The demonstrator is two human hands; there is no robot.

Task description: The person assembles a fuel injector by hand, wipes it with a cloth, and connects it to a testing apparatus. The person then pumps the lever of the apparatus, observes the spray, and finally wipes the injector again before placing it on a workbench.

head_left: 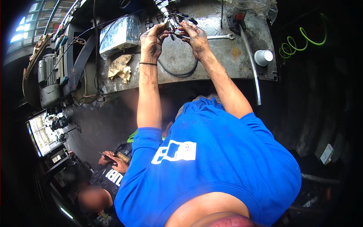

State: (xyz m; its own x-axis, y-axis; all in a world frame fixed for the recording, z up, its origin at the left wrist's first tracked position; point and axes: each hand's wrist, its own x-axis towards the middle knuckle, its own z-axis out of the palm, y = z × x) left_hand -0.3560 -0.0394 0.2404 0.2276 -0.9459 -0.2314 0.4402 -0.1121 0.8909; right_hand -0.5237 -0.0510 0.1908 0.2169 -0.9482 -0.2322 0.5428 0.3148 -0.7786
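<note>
Over the far part of a metal workbench, both hands meet at a cluster of shiny metal fittings. My left hand is closed, with thumb and fingers pinched at a small metal part. Opposite it, my right hand is closed too, its fingertips at the dark lower side of the cluster; what they grip is too small to make out. A silver cylindrical fitting stands just beyond the hands. A wrench lies by my right hand, partly hidden by it. Below the hands curves a black hose.
A plastic-wrapped block and crumpled brown paper lie left on the bench. At right are a white cup and a long metal bar overhanging the front edge. A green coiled hose hangs beyond. A person sits behind, lower left.
</note>
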